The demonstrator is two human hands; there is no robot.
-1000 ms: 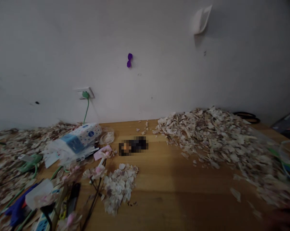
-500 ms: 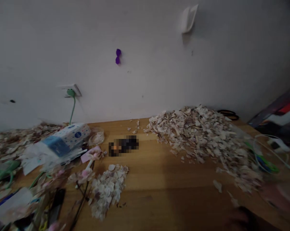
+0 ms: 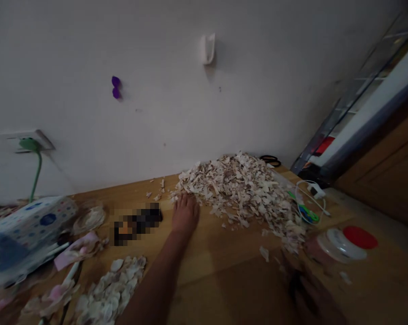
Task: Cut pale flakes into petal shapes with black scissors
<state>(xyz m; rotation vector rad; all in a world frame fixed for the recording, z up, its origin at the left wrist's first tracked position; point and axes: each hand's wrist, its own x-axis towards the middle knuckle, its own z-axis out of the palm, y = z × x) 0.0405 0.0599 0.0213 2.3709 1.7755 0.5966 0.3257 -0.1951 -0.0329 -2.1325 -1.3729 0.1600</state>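
Note:
My left hand (image 3: 186, 210) reaches forward over the table, its fingers stretched out at the near left edge of a large heap of pale, dry, petal-like flakes (image 3: 238, 189). No object shows in that hand. At the lower right, my right hand (image 3: 317, 300) is dark and blurred low over the table. Its fingers seem curled around something black that I cannot make out. Close to it are a few loose flakes (image 3: 264, 253) and a clear jar with a red lid (image 3: 359, 238), lying on its side. A smaller pile of rounder whitish pieces (image 3: 109, 289) lies left of my left forearm.
A blurred-out dark object (image 3: 138, 224) lies left of my left hand. Further left are a tissue pack (image 3: 38, 225) and artificial flowers (image 3: 55, 293). Black scissors handles (image 3: 271, 160) show behind the heap. A white cable with a charger (image 3: 315, 192) lies right. A green plug (image 3: 30, 144) sits in the wall socket.
The view has turned right, so table items appear further left. My left hand has come into view and reached the heap. The red-lidded jar shows more fully; my right hand is further in view.

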